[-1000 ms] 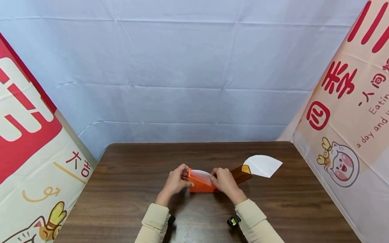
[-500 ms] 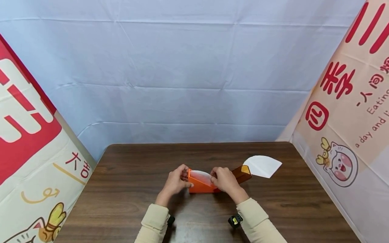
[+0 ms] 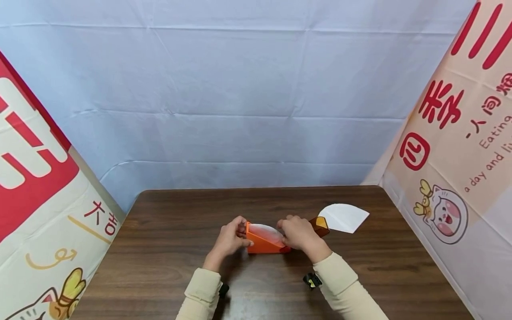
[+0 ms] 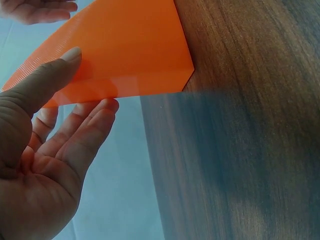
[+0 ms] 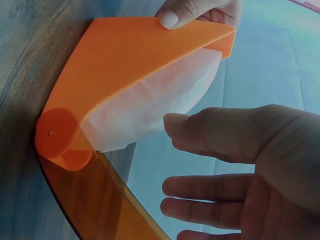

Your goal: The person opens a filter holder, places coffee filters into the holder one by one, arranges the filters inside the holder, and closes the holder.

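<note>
An orange wedge-shaped holder (image 3: 262,244) stands on the table with white filter papers (image 5: 145,107) inside it. My left hand (image 3: 230,240) grips its tall end, thumb (image 4: 72,55) on the near face and fingers round the end. A transparent amber lid (image 5: 102,195) is hinged at the holder's low end and swung out to the right. By the papers, my right hand (image 3: 300,233) is held with its fingers extended and nothing in them; in the right wrist view a gap shows between the fingertips and the papers.
A separate white fan-shaped paper (image 3: 345,218) lies flat on the wooden table (image 3: 180,213), to the right beyond the lid. A pale cloth (image 3: 224,146) hangs behind, and printed cloths hang at both sides.
My right hand has come off the papers and shifted slightly to the right, now covering more of the amber lid. My left hand keeps its grip on the holder.
</note>
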The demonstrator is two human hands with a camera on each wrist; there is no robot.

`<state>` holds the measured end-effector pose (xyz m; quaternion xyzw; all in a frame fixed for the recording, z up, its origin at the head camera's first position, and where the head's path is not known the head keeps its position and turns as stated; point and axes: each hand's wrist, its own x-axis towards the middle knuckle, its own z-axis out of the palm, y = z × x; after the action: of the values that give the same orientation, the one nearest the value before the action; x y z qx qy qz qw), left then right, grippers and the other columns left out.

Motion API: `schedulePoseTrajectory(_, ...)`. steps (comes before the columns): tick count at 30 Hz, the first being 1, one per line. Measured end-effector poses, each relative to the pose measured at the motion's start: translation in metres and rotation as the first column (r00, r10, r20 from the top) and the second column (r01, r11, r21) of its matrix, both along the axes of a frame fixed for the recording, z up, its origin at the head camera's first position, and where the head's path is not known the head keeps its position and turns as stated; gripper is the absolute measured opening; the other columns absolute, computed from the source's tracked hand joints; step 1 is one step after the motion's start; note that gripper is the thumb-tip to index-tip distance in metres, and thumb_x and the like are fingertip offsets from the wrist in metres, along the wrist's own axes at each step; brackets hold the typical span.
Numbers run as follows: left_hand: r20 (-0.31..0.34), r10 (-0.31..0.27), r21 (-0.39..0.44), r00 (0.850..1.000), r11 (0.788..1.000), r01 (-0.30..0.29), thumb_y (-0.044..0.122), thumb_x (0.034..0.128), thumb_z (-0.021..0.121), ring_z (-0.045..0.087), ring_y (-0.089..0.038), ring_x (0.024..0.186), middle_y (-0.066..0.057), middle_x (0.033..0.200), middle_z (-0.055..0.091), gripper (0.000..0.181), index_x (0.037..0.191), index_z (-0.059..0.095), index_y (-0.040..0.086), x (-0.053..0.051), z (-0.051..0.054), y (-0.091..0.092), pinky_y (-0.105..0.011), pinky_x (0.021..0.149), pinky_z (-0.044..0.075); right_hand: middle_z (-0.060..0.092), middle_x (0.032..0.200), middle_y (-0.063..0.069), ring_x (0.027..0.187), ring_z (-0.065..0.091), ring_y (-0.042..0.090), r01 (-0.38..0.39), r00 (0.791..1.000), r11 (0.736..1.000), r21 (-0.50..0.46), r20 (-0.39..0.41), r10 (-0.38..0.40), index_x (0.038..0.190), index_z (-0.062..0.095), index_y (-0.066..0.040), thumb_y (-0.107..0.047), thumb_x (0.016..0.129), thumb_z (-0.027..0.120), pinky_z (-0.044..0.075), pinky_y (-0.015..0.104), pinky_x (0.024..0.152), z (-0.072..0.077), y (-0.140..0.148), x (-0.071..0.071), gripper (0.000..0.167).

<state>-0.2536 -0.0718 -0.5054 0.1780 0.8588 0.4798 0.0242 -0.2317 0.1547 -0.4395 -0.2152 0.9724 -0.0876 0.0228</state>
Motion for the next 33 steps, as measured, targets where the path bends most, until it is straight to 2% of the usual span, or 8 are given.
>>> schedulePoseTrajectory(11, -0.001, -0.005, -0.013, 1.0, 1.0, 0.005, 0.006, 0.0654, 0.084, 0.057, -0.015, 0.077, 0.002, 0.085, 0.06, 0.044, 0.094, 0.053, 0.014, 0.001, -0.002, 0.0, -0.029, 0.067, 0.05, 0.062, 0.086, 0.007, 0.079, 0.057, 0.028, 0.025, 1.0, 1.0, 0.016, -0.014, -0.024, 0.095, 0.07, -0.01, -0.014, 0.076, 0.074, 0.045, 0.05, 0.069, -0.001, -0.001, 0.0, 0.02)
schedulePoseTrajectory(24, -0.011, -0.012, -0.004, 1.0, 1.0, 0.012, 0.006, 0.0651, 0.085, 0.056, -0.017, 0.076, 0.0, 0.084, 0.059, 0.044, 0.095, 0.053, 0.012, 0.0, -0.001, 0.0, -0.031, 0.066, 0.049, 0.064, 0.093, 0.009, 0.087, 0.058, 0.032, 0.069, 0.997, 0.995, 0.069, -0.03, -0.067, 0.102, 0.069, -0.01, -0.022, 0.077, 0.075, 0.043, 0.052, 0.072, 0.014, 0.016, -0.004, 0.029)
schedulePoseTrajectory(33, 0.004, -0.011, -0.015, 1.0, 1.0, 0.011, 0.007, 0.0662, 0.084, 0.055, -0.016, 0.076, 0.002, 0.084, 0.059, 0.043, 0.096, 0.053, 0.014, 0.0, -0.001, 0.0, -0.03, 0.067, 0.049, 0.064, 0.09, 0.01, 0.08, 0.06, 0.032, 0.077, 0.99, 0.996, 0.053, -0.12, -0.07, 0.101, 0.069, -0.01, -0.021, 0.077, 0.074, 0.046, 0.049, 0.061, 0.025, 0.036, -0.01, 0.027)
